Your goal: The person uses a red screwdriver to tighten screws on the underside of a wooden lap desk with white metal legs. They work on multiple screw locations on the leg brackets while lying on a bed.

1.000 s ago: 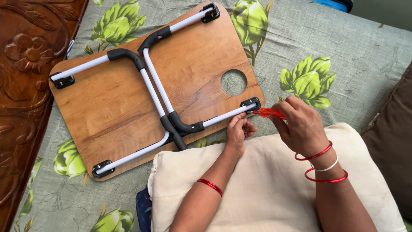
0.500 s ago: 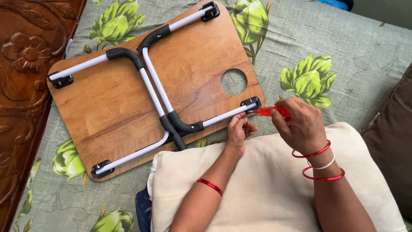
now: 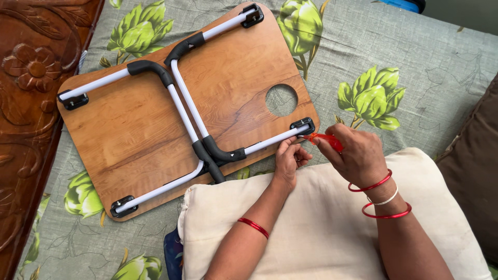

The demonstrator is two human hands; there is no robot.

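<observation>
Screwdriver [image 3: 326, 140]: red handle, held in the right hand [image 3: 358, 155]; its tip points at the black bracket [image 3: 303, 126] on the near right corner of the tray [image 3: 129, 145].
Tray: wooden lap tray, lying underside up on the flowered bed [image 3: 415, 62]; two white tube legs [image 3: 181, 103] folded flat against it, round hole [image 3: 281, 99] near the bracket.
Right hand: closed around the screwdriver handle, knuckles up, wrist bent inward over the cushion [image 3: 321, 228]; red bangles at the wrist.
Left hand [image 3: 288, 158]: fingers curled at the tray edge just beside the bracket, apparently steadying the leg end; whether it pinches anything small, I cannot tell.
Risk, slip: the tip could jump off the screw and gouge the wood or jab the left hand, which sits very close to it.
Risk, shift: the bed is soft, so pressing down could tilt or slide the tray.
Risk, loss: a loosened screw could roll into the bedding folds.
</observation>
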